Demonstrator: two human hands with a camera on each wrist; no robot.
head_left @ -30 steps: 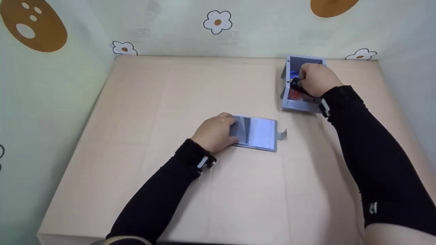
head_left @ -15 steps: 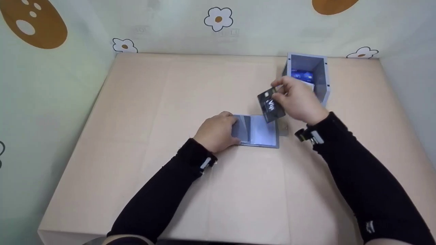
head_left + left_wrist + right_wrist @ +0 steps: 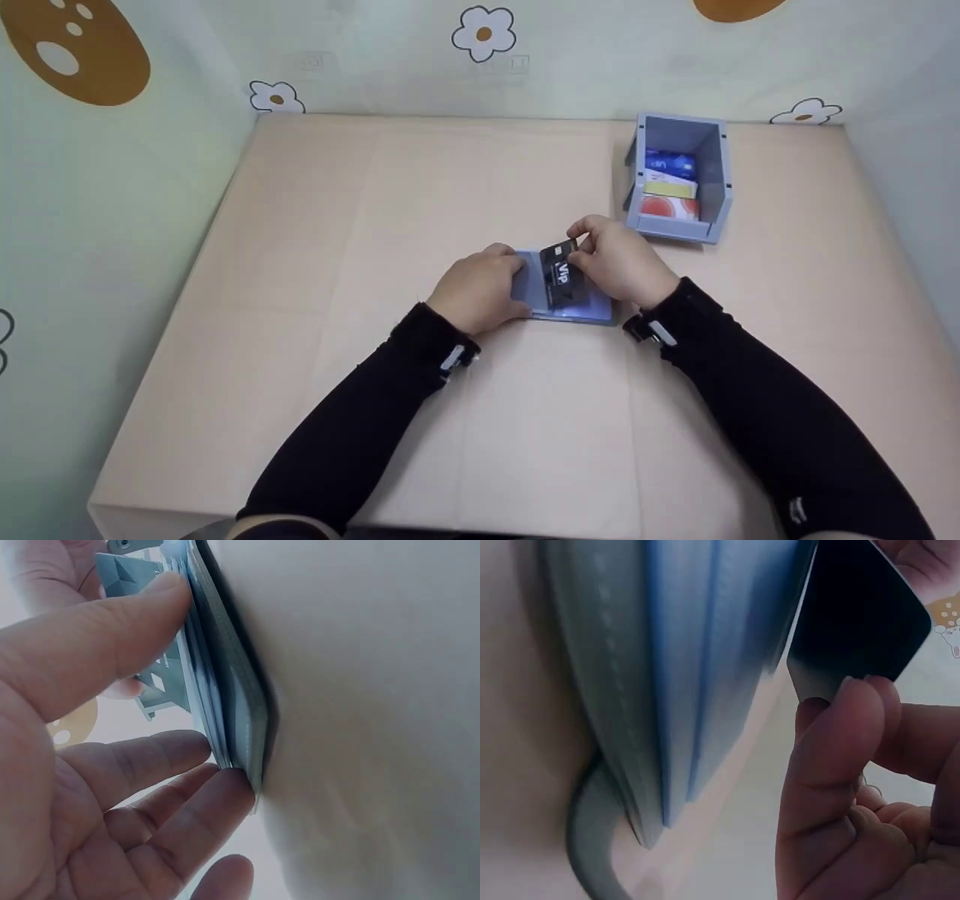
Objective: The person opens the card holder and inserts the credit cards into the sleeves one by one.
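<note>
A small grey card holder (image 3: 534, 289) with clear bluish sleeves lies open on the table. My left hand (image 3: 477, 292) holds its left side; in the left wrist view the thumb lies on the sleeves (image 3: 202, 675) and fingers touch the edge. Between thumb and fingers my right hand (image 3: 628, 261) pinches a black card (image 3: 559, 283) marked "Vip". That card is tilted over the middle of the holder, and the right wrist view shows its dark back (image 3: 851, 611) beside the sleeves. Whether its lower edge is inside a sleeve I cannot tell.
A grey-blue open bin (image 3: 675, 227) stands at the back right. Inside lie a blue card (image 3: 670, 163), a white and yellow card (image 3: 670, 187) and a red and white card (image 3: 660, 208). A strap (image 3: 585, 832) sticks out from the holder. Walls border the table (image 3: 420, 187).
My right hand has lifted the black card out of the bin and brought it left and nearer, over the card holder. The left hand has stayed on the holder.
</note>
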